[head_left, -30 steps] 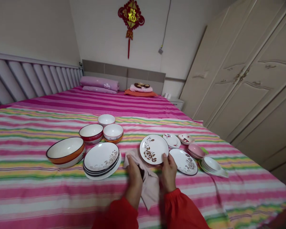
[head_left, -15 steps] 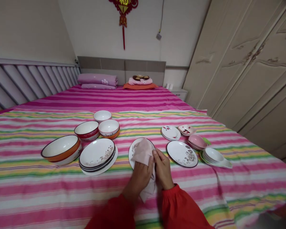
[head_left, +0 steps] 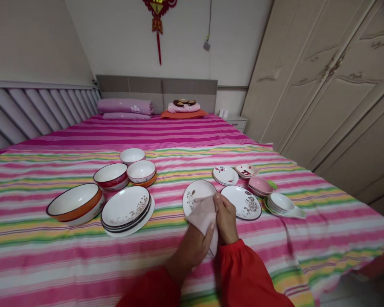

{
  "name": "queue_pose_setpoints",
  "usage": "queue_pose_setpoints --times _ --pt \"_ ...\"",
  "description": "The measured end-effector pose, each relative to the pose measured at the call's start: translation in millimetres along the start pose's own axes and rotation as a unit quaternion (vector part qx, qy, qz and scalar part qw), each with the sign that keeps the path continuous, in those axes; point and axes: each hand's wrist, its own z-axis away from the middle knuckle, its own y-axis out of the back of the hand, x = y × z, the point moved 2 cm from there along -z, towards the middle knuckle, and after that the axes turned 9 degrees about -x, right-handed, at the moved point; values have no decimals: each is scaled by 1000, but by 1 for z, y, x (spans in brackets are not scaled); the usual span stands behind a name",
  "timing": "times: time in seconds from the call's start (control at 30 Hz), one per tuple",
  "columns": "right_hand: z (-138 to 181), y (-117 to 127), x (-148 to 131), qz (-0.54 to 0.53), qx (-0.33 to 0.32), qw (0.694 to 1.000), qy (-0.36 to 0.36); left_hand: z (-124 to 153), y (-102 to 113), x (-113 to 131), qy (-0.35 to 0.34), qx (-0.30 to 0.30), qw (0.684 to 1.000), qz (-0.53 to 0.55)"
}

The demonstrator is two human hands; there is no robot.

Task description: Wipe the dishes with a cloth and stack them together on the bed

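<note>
A white plate [head_left: 192, 192] with a dark rim and grey floral print is held tilted between my hands. Draped over its near part is a pale pink cloth [head_left: 204, 212]. My left hand [head_left: 195, 247] is closed on the cloth at the near side, thumb showing and the other fingers mostly hidden beneath it. At the right rim, my right hand [head_left: 227, 217] grips the plate with the cloth's edge under its thumb. Just right of that hand lies a similar floral plate [head_left: 240, 200]. To the left is a stack of matching plates [head_left: 124, 204].
Left of the stack are a large orange-banded bowl [head_left: 75, 202], a red bowl [head_left: 111, 175] and smaller bowls [head_left: 141, 170]. On the right are small plates [head_left: 225, 174], pink bowls [head_left: 260, 185] and white bowls [head_left: 280, 201]. Everything rests on a striped bedspread [head_left: 83, 264].
The held plate and cloth have shifted to the right with my hands. More of the plate's face shows at its far left, and the cloth sits lower. The view has turned slightly.
</note>
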Motion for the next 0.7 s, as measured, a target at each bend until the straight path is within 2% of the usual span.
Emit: queue_pose_setpoints --times 0.13,0.33,0.43,0.6,0.63,0.7 --pt "5 -13 5 -13 -61 998 -9 -9 13 -1 -5 35 999 -42" --pt "14 -21 -3 76 -67 994 52 -16 30 -17 81 145 981 -99" --pt "13 -12 -7 113 -2 991 74 -13 29 -17 105 150 981 -62" --pt "4 13 -9 132 168 974 76 -2 19 -4 59 81 993 69" --pt "2 17 -8 126 192 970 76 0 19 -4 56 85 990 101" --pt "0 20 -4 87 215 971 62 0 23 -6 84 134 969 188"
